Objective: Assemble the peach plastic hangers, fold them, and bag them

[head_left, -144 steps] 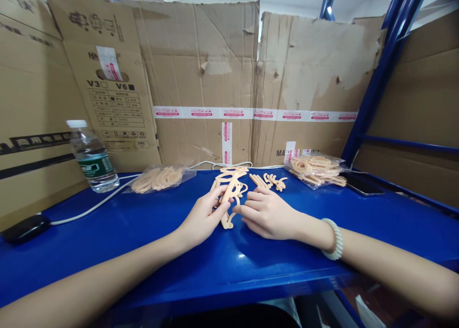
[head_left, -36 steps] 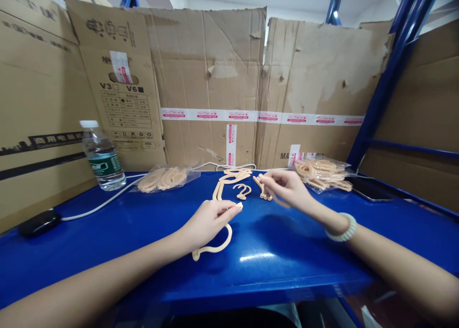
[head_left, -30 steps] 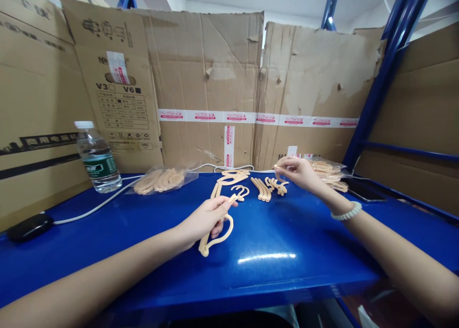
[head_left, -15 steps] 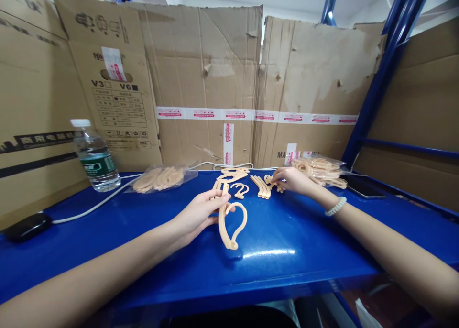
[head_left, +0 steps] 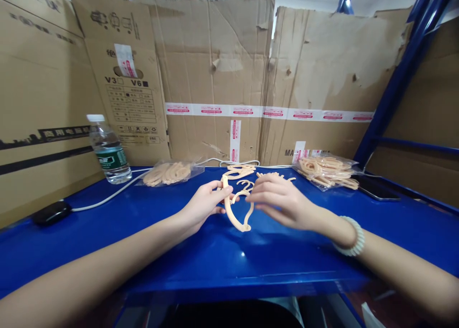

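My left hand [head_left: 211, 199] is closed around a beige plastic piece that looks like a folding clothes hanger [head_left: 234, 218], held above the blue table. Its curved arm slants down toward me, and its hook loops up on the right. My right hand [head_left: 281, 201] is beside the hook, fingers bent and drawn together, slightly blurred. Whatever may be between its fingertips is too small to make out. Behind the hands lie a loose hook [head_left: 245, 183] and more beige hanger pieces [head_left: 241, 171]. Small parts [head_left: 270, 175] farther right are partly hidden by my right hand.
Clear bags of beige hangers lie at the left [head_left: 168, 173] and right [head_left: 326, 171]. A water bottle [head_left: 111, 156] stands at the left, near a black device [head_left: 52, 213] with a white cable. A phone [head_left: 378, 189] lies far right. Cardboard [head_left: 215, 70] walls the back.
My right hand has moved from the small parts at the back toward me and left, to the hanger. The hanger in my left hand has turned slightly. The view has shifted a little.
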Demonstrator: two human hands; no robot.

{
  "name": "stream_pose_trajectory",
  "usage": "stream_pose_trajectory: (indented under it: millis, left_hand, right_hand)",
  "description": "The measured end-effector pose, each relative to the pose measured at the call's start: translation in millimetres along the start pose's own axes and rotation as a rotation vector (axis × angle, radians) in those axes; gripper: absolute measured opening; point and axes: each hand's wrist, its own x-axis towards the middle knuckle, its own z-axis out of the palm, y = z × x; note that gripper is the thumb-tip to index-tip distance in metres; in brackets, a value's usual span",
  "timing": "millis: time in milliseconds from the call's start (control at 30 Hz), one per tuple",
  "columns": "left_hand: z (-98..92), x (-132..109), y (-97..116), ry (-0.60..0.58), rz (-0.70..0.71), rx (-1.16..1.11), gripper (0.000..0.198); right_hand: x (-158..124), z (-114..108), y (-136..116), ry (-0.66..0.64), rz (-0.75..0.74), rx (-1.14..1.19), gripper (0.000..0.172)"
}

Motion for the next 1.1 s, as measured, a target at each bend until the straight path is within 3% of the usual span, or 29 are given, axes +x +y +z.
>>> stream_pose_trajectory:
  millis: [167,433,533,667,767,833,900,1100]
  left_hand:
    - [-0.8,1.0,-3.0,-0.008,0.03,-0.008,0.018]
    - [-2.4,2.5,-4.7,0.083,0.105,-0.036,0.026]
    - [-3.5,4.3,-4.8,0.233,0.297,0.027,0.042]
    - [-7.1,0.4,-3.3,0.349,0.796,0.513,0.042]
    - [-7.9,-6.0,-4.5,0.19,1.15,0.968,0.029]
    - [-6.6,-9.2,-7.9,0.017,1.242,1.174,0.023]
    - [-4.9,-10.4,-12.0,-0.069,1.226,1.256,0.019]
    - [-3.1,-8.4,-15.8,-0.081,1.114,1.282,0.012]
  right_hand:
    - [0.5,12.7,-14.6,-0.177,-0.113,-0.165,0.031]
    - [-0.6,15.2,-13.4,-0.166,-0.065,-0.188,0.024]
    - [-2.5,18.8,-11.7,-0.095,0.032,-0.117,0.019]
    - [-4.4,20.6,-8.0,-0.031,0.141,-0.043,0.013]
    - [-4.4,19.2,-7.9,0.004,0.171,-0.025,0.011]
    - [-4.5,18.7,-8.5,0.023,0.176,-0.038,0.012]
    - [-4.9,19.0,-9.0,0.03,0.169,-0.053,0.015]
    - [-5.7,21.0,-10.0,0.081,0.117,-0.086,0.021]
